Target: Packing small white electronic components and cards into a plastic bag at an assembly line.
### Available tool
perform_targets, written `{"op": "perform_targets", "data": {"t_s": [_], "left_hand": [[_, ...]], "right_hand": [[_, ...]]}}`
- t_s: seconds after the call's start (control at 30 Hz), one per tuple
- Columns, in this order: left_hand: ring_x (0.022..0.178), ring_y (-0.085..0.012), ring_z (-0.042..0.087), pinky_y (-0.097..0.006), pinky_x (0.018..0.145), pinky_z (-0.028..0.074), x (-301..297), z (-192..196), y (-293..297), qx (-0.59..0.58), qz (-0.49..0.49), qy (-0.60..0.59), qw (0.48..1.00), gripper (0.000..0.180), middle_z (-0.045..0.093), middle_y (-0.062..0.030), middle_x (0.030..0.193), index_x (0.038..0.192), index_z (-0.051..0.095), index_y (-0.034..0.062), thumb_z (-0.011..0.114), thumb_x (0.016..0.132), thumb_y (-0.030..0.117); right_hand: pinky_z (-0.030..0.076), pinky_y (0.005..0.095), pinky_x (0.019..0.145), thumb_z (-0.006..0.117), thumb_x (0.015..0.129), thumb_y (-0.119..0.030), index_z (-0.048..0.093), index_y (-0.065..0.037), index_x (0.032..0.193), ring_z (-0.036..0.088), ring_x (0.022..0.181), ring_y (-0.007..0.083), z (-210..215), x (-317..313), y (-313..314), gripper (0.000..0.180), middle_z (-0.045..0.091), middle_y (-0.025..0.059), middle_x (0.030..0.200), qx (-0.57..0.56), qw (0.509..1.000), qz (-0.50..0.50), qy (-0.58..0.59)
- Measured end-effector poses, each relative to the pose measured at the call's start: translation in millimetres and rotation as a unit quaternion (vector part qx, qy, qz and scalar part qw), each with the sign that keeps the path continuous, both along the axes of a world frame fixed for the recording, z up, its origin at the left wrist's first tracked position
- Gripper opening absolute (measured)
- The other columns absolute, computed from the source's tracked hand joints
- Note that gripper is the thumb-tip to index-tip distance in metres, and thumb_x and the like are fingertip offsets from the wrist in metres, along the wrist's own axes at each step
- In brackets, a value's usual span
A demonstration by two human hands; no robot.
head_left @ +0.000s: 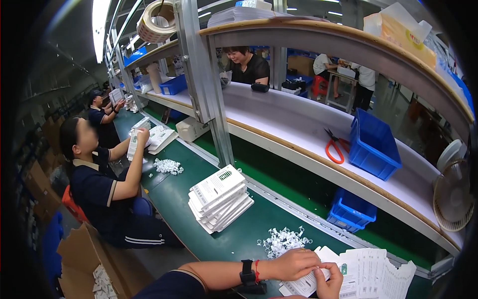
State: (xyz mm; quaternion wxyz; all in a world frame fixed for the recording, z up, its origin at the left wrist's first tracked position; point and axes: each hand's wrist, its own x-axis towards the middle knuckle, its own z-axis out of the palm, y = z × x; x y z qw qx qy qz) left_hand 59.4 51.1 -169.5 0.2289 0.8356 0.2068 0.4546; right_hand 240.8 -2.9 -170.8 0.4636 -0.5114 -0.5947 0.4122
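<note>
Green work surface (239,234) runs diagonally from upper left of frame to lower right, w/ a metal rail along its far edge. Above it, a white shelf (298,124) w/ wood edging curves across the centre; a second shelf higher up, near top of frame. Factory room: strip light upper left, cardboard boxes along the left edge, other workers behind the shelving at top centre & top right.

On the white shelf, right of centre: orange-handled scissors (334,147) just beside a blue bin (373,144). Smaller blue bin (351,212) sits below the shelf. Fan (453,194) at the right edge. Roll of tape (155,21) hangs top left.

Centre of frame: stack of white flat packages (219,198) on the green surface. Lower down, a pile of small white plastic clips (284,240), just beside the person's hands. A similar clip pile (168,166) lies further up-left, near a seated co-worker (99,184) in dark uniform who holds a white package up.

Bottom of frame: left hand (294,264), black watch & red string at the wrist, fingers curled down, gripping the top of a white package (303,285) lying at the bottom centre-right. Right hand (329,283) comes up from the bottom edge, thumb & fingers pinched on the same package's edge. Both closed on it, touching each other. To the right, more white packages fanned out in a row (373,271), overlapping, reaching toward lower right.
</note>
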Motion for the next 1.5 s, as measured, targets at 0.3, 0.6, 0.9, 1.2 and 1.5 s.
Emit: {"op": "perform_targets", "data": {"t_s": [0.3, 0.6, 0.9, 1.2, 1.5], "left_hand": [[0.084, -0.0261, 0.061, -0.035, 0.071, 0.05, 0, -2, 2, -0.032, -0.003, 0.023, 0.999, 0.017, 0.062, -0.0091, 0.095, 0.099, 0.062, 0.0002, 0.062, 0.083, 0.003], [0.084, -0.0275, 0.06, -0.035, 0.071, 0.05, -3, -5, -1, -0.021, 0.012, 0.037, 0.999, 0.019, 0.062, -0.0104, 0.096, 0.097, 0.063, -0.0008, 0.064, 0.079, 0.004], [0.085, -0.0268, 0.062, -0.036, 0.071, 0.05, -1, 1, 1, -0.023, 0.0, 0.032, 0.999, 0.015, 0.062, -0.0096, 0.092, 0.096, 0.062, 0.0017, 0.062, 0.081, 0.005], [0.081, -0.0263, 0.063, -0.035, 0.069, 0.05, 1, -4, 2, -0.026, 0.012, 0.023, 0.999, 0.013, 0.064, -0.0094, 0.089, 0.095, 0.063, 0.0021, 0.062, 0.083, 0.006], [0.079, -0.0259, 0.063, -0.034, 0.067, 0.051, 0, -2, 2, -0.002, 0.006, 0.029, 1.0, 0.017, 0.064, -0.0088, 0.088, 0.097, 0.065, 0.0004, 0.064, 0.08, 0.002]], "right_hand": [[0.045, 0.0288, 0.084, 0.067, 0.088, -0.009, 0.064, -0.001, 0.093, 0.058, 0.088, 0.0152, 12, -2, -1, 0.01, 0.065, 0.0085, 0.088, 0.006, 1.0, -0.01, -0.02], [0.045, 0.0284, 0.084, 0.064, 0.089, -0.006, 0.064, 0.0, 0.094, 0.057, 0.088, 0.015, 14, -5, 0, 0.008, 0.064, 0.0088, 0.089, -0.002, 1.0, -0.006, -0.026], [0.043, 0.0248, 0.067, 0.063, 0.09, -0.013, 0.061, 0.001, 0.088, 0.053, 0.073, 0.0099, -1, -2, 4, 0.014, 0.063, 0.0063, 0.077, 0.015, 0.999, -0.005, -0.039], [0.042, 0.0228, 0.064, 0.062, 0.091, -0.013, 0.06, 0.001, 0.09, 0.052, 0.072, 0.0086, 1, -2, 4, 0.014, 0.062, 0.0045, 0.078, 0.02, 0.999, -0.013, -0.039], [0.043, 0.0238, 0.067, 0.065, 0.088, -0.011, 0.06, 0.0, 0.09, 0.054, 0.074, 0.0098, 2, -4, 4, 0.012, 0.064, 0.0055, 0.08, 0.022, 0.999, -0.01, -0.028]]}}
